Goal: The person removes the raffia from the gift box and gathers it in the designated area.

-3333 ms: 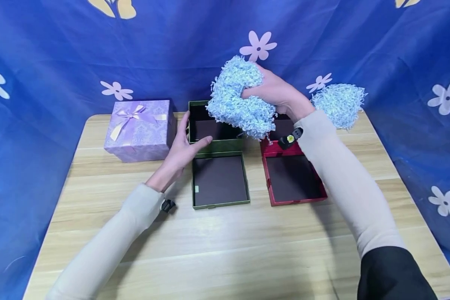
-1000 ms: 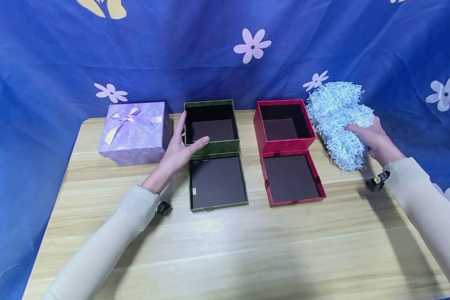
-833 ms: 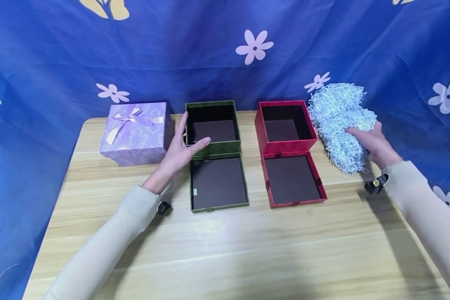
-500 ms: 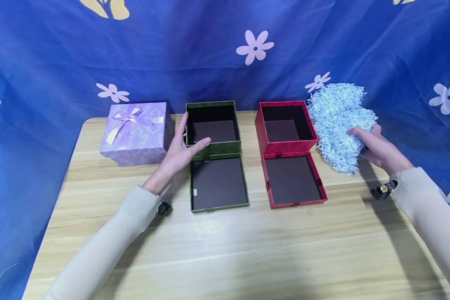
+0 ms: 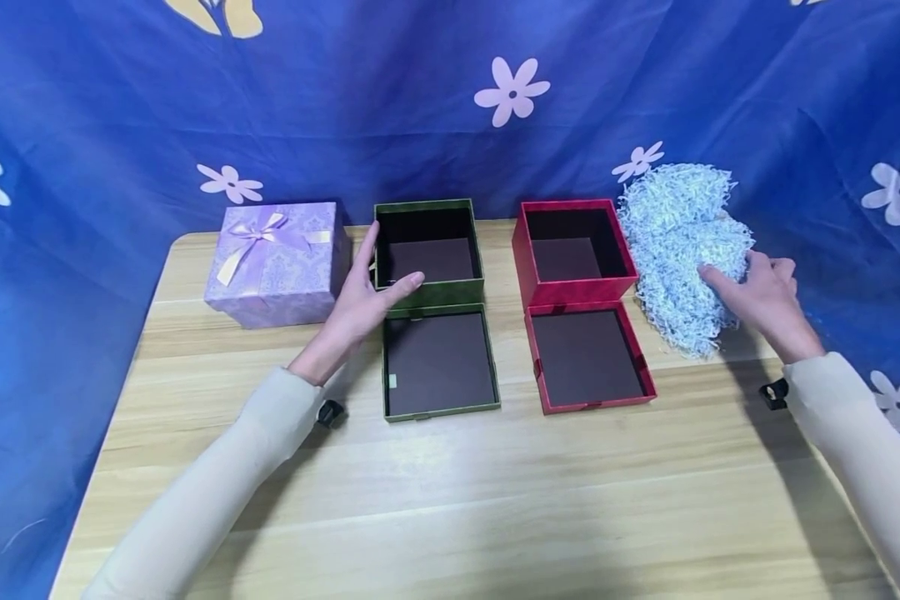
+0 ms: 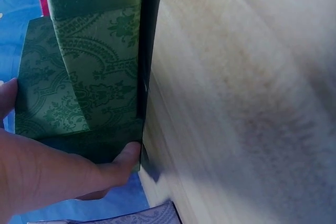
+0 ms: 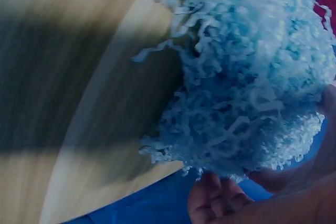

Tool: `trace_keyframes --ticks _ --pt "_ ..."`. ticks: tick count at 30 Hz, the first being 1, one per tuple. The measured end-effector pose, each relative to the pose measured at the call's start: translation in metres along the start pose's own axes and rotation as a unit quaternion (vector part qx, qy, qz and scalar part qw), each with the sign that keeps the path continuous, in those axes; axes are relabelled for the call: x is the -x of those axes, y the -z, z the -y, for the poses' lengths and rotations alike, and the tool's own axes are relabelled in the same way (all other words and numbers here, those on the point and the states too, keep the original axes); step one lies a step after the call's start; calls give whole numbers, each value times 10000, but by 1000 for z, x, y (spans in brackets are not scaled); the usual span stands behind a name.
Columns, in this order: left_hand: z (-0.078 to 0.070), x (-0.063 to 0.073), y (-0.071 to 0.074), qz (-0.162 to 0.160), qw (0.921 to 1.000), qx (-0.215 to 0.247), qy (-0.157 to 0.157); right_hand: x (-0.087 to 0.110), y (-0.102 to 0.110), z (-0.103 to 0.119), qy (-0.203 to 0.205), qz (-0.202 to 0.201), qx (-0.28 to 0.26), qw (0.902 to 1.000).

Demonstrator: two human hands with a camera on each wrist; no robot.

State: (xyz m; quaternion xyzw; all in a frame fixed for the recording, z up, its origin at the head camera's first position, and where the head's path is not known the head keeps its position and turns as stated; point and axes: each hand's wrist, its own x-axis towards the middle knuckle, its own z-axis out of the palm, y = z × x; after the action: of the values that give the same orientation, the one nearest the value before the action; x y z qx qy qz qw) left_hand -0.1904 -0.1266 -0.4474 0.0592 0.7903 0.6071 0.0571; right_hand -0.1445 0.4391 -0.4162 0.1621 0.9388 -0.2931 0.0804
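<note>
So the blue shred (image 5: 682, 258) is sitting at the back right of the table (image 5: 435, 500), just beside the red box (image 5: 581, 292). The right hand (image 5: 768, 296) is at its right side, thumb on the fluff, but some fingertips are lost behind it up top, so I can't tell if it's actually gripping or only touching. Right wrist cam helps a bit: a few bent fingers show under the shred's ragged edge, plus loose strands sticking out over the wood. That shot is dark and kinda blurry, and the red in its corner is too cropped to say box or lid.

Left hand (image 5: 360, 300) is spread out against the green box (image 5: 435, 293), thumb and index straight. Head view hides its other fingers; the left wrist cam shows a digit low on the box by the tabletop, plus the scrolly pattern you can't make out from above. It catches only a strip of the purple box (image 5: 285, 271).

Green lid (image 5: 441, 358) and red lid (image 5: 588, 354) lie in front of their boxes, insides up.
</note>
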Motion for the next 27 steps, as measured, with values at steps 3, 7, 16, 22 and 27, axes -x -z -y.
trace_keyframes --ticks 3,7,16,22,27 --pt "-1 0 0 20 9999 133 99 -2 -5 1 59 -257 -185 9995" --pt "-3 2 0 44 9992 338 232 -2 -12 1 319 -735 -528 9954" --pt "-10 13 4 -54 9989 456 41 18 -26 20 919 -1654 -1248 9740" --pt "-18 23 10 -56 9995 293 -127 34 -35 35 1234 -1990 -2039 9506" --pt "-27 33 16 -39 9983 386 -435 47 -46 53 1709 -2057 -2928 9180"
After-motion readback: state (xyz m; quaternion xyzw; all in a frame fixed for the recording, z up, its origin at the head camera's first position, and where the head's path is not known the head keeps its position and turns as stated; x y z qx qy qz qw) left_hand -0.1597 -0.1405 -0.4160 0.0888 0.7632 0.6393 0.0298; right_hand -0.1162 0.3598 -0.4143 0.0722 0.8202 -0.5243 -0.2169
